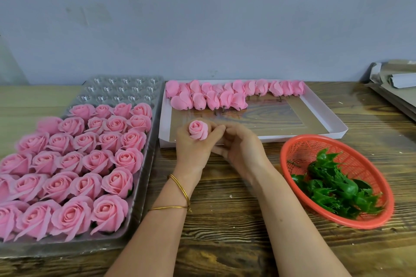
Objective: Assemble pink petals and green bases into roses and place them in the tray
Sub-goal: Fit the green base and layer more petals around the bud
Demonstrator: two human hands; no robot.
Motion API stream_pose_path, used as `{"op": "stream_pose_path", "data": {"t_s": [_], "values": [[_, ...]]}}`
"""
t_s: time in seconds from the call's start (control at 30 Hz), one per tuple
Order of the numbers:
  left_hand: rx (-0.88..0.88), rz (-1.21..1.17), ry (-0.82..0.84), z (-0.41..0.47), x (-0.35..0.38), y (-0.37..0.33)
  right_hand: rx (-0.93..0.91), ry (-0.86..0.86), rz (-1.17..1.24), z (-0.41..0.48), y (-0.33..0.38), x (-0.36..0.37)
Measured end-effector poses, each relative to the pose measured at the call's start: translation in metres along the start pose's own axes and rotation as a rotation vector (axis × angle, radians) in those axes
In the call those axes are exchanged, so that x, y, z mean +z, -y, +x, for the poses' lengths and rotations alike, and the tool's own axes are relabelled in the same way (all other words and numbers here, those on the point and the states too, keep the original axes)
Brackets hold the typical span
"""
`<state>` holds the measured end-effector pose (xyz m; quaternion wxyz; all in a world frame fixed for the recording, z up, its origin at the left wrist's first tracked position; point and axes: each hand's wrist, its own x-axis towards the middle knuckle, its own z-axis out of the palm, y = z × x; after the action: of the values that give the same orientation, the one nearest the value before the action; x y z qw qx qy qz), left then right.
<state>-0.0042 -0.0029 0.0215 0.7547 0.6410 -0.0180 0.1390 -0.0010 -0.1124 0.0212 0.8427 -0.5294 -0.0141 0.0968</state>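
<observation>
Wooden bench (225, 220) space is laid out for reach: the tray (121, 87) is set left, green bases (333, 184) are heaped in a basket (292, 148) right. A pink bud (198, 131) is held upright in the left hand (193, 150)'s closed grip for fitting; whether the right hand (240, 150)'s curled grip holds anything cannot be told.

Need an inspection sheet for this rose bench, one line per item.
Surface: wood-grain table, small white crumbs on it.
Job's things: clear plastic cell tray mostly filled with finished pink roses, far cells bare; white shallow box with pink petal bundles along its far side; red plastic mesh basket of green bases.
Clutter: grey folded sheets at right edge.
Grippers: left hand grips a pink rosebud; right hand curled against it, grip hidden.
Cables: nothing seen.
Surroundings: plain grey-blue wall.
</observation>
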Motion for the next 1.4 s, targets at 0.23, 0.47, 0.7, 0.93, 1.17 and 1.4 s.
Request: {"op": "stream_pose_path", "data": {"t_s": [0.23,0.47,0.7,0.93,1.17,1.4], "values": [[-0.006,-0.084,0.031,0.000,0.002,-0.004,0.047,0.173,-0.163,-0.002,-0.002,-0.005],[-0.027,-0.155,0.089,0.000,-0.001,-0.002,0.081,0.243,-0.065,-0.008,0.000,-0.001],[-0.042,-0.109,0.113,0.001,-0.002,0.004,0.104,0.289,0.000,-0.010,0.001,-0.002],[-0.059,-0.055,0.182,0.002,-0.004,0.006,0.085,0.342,0.024,-0.011,0.001,-0.007],[-0.010,-0.048,0.250,0.002,-0.007,0.005,0.090,0.375,-0.003,-0.011,0.001,-0.008],[0.036,-0.013,0.350,0.005,-0.010,0.005,0.080,0.349,-0.029,-0.012,0.004,-0.005]]}}
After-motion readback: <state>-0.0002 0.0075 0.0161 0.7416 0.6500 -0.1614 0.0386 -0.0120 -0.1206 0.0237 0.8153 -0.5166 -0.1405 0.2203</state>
